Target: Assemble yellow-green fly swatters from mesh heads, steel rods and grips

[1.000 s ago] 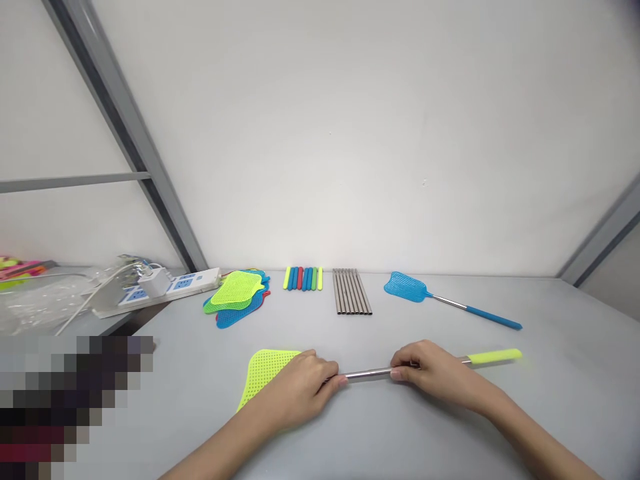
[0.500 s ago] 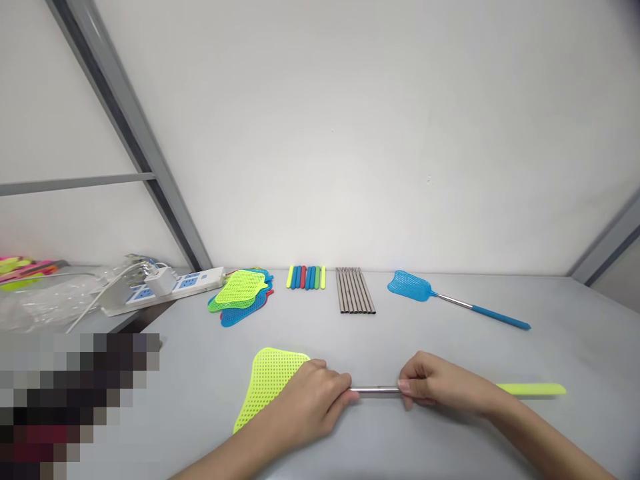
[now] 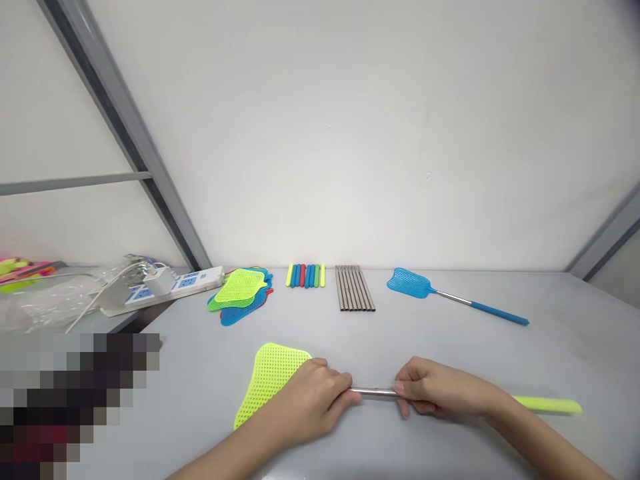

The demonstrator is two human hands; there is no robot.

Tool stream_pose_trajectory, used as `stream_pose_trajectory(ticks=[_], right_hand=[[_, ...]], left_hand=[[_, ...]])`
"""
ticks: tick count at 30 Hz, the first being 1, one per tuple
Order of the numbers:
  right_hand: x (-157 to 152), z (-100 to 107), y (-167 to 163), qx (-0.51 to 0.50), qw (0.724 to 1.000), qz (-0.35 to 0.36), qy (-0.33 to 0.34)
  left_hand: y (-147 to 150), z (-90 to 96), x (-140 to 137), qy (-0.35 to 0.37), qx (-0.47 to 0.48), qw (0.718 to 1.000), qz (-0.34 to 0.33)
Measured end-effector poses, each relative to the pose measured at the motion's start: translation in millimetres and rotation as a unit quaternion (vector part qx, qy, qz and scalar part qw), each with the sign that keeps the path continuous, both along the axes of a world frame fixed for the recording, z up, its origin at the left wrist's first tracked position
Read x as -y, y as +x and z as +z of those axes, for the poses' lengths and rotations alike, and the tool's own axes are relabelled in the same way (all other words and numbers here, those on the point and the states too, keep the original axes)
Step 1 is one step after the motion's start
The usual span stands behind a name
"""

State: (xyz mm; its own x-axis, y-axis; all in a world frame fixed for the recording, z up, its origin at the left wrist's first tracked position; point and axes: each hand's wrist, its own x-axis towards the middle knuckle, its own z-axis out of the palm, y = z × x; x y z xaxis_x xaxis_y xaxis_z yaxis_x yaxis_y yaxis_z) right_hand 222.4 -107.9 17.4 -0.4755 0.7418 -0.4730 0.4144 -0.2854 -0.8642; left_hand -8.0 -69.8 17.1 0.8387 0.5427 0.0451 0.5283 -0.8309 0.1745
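A yellow fly swatter [image 3: 276,375] lies across the front of the table, held in both hands. My left hand [image 3: 320,399] is closed round its neck, just right of the perforated head, and hides the joint there. Between the hands a stretch of metal rod [image 3: 374,392] shows. My right hand [image 3: 434,388] pinches that rod with thumb and fingers. Beyond the right wrist the yellow handle [image 3: 549,405] sticks out to the right; where it meets the rod is hidden behind the hand.
Along the back lie stacked swatter heads [image 3: 241,287], a row of coloured handles [image 3: 305,276], several metal rods [image 3: 355,288] and a blue fly swatter [image 3: 411,283]. A power strip [image 3: 187,285] with a white cable and clear plastic bags [image 3: 50,303] sit at the left.
The yellow handle's end has shifted right and slightly toward me. My right hand has tilted a little and moved slightly left along the rod. My left hand stays nearly in place.
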Motion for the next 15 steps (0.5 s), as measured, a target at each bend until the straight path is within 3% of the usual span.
stream_pose_trajectory(ticks=[15], right_hand=[[-0.4,2.3,5.5,0.084,0.994,0.036,0.059]], left_hand=[[-5.2,3.0,-8.6,-0.027,0.029,0.999,0.003]])
